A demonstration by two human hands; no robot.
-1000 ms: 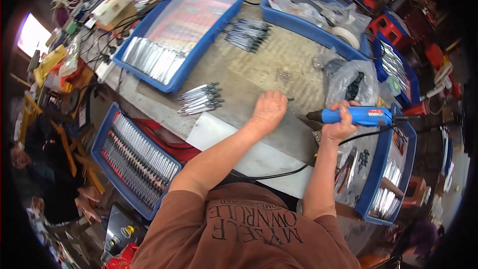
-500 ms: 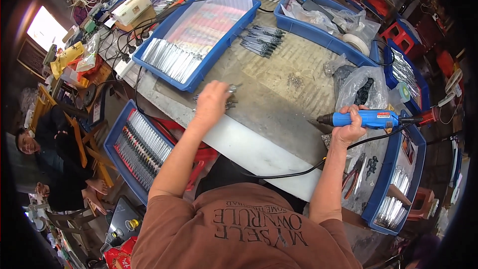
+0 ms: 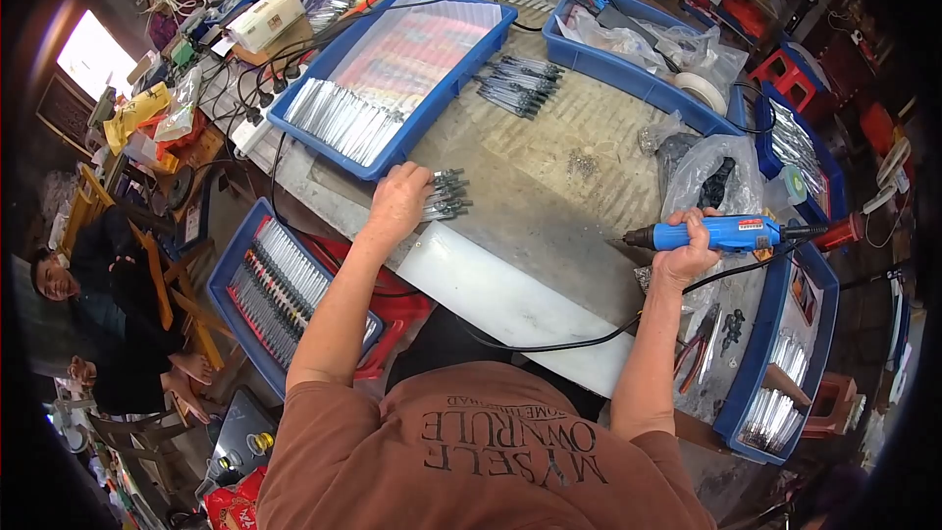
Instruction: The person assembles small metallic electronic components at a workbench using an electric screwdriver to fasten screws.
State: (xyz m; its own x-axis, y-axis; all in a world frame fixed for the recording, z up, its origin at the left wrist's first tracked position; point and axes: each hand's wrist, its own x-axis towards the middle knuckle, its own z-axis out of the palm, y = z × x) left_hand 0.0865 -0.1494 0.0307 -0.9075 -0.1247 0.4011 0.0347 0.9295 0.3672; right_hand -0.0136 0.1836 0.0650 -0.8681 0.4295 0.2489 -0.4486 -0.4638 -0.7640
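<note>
My right hand (image 3: 687,257) grips a blue electric screwdriver (image 3: 721,234) above the table's right part, its dark tip pointing left. My left hand (image 3: 398,202) rests near the table's front edge, fingers curled against the left ends of a small bunch of clear pens with dark ends (image 3: 447,196). The fingertips are partly hidden. Just beyond that hand stands a blue tray (image 3: 385,159) holding rows of clear pen parts under a translucent sheet. Another bundle of similar dark-ended pens (image 3: 517,85) lies farther back on the table.
A white board (image 3: 500,285) lines the front edge. A black cord (image 3: 559,347) loops from the screwdriver across it. Blue trays stand back right with plastic bags (image 3: 613,44), front right (image 3: 731,422) and lower left (image 3: 218,285). Pliers (image 3: 693,358) lie right. A person (image 3: 98,304) sits left.
My left hand has moved slightly left and down, uncovering the bunch of pens beside it. The right hand and screwdriver stay nearly in place. A person's arms now show at the far table edge.
</note>
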